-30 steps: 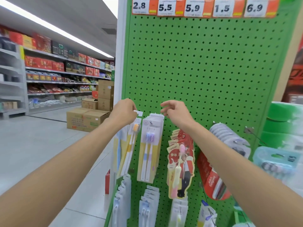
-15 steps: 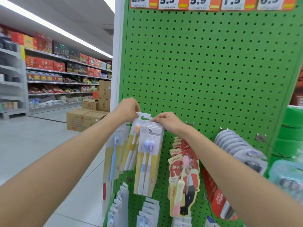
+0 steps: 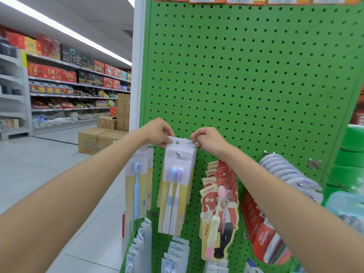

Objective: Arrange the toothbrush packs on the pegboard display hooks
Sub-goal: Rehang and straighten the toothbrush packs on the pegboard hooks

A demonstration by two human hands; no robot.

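Observation:
A stack of white-and-yellow twin toothbrush packs (image 3: pixel 174 186) hangs from a metal hook on the green pegboard (image 3: pixel 246 75). My left hand (image 3: pixel 157 133) pinches the top left corner of a pack at the back of that stack. My right hand (image 3: pixel 209 141) pinches its top right corner. Left of it hangs a pack with a single blue toothbrush (image 3: pixel 137 182). To the right hang red canban packs (image 3: pixel 218 203) with a pink toothbrush, and red Colgate packs (image 3: pixel 262 231).
More white packs (image 3: pixel 175 257) hang on the lower row. A bare hook (image 3: pixel 325 172) juts out at the right beside green and clear plastic tubs (image 3: pixel 352 154). Cardboard boxes (image 3: pixel 98 139) stand on the aisle floor at left, before stocked shelves.
Both hands have come together at the top of the twin-pack stack. The pack held in my left hand has swung from the left to behind that stack.

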